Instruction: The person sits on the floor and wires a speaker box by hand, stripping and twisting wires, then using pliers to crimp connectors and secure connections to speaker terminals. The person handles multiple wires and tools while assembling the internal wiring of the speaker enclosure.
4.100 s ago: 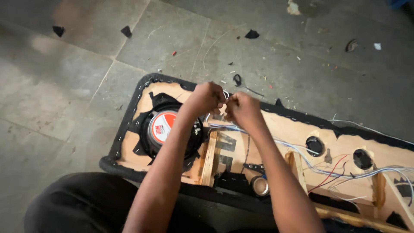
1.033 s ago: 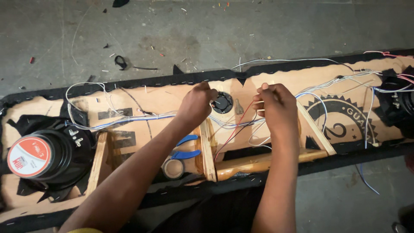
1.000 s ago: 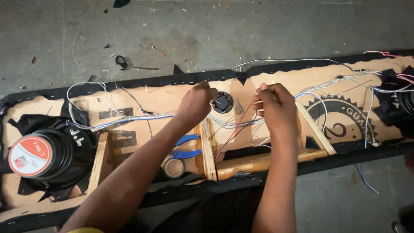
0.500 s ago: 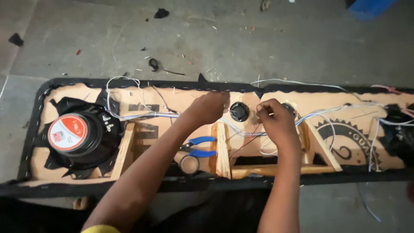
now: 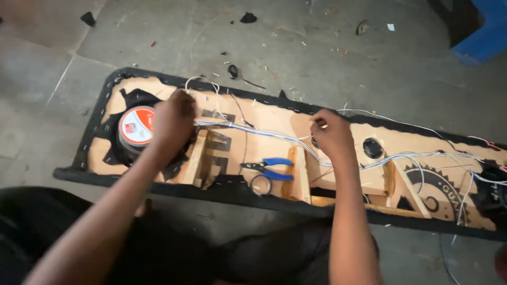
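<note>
A long wooden speaker panel (image 5: 274, 113) with black fabric edging lies on the floor, its back side up. My left hand (image 5: 173, 113) is closed on a bundle of white and blue wires (image 5: 248, 131) beside the big speaker magnet with a red and white label (image 5: 136, 126). My right hand (image 5: 328, 134) pinches the same wire bundle farther right, next to a small round black tweeter (image 5: 373, 148). The bundle runs stretched between both hands and on towards the panel's right end.
Blue-handled pliers (image 5: 268, 165) and a roll of black tape (image 5: 261, 184) lie between wooden braces (image 5: 300, 174). More loose wires (image 5: 454, 158) trail on the right. A blue object (image 5: 483, 29) stands at the top right. Scraps litter the concrete floor (image 5: 296, 42).
My left hand moved left from the panel's middle to the big speaker, drawing the wires out. My right hand stayed near the tweeter. The view shifted right and down.
</note>
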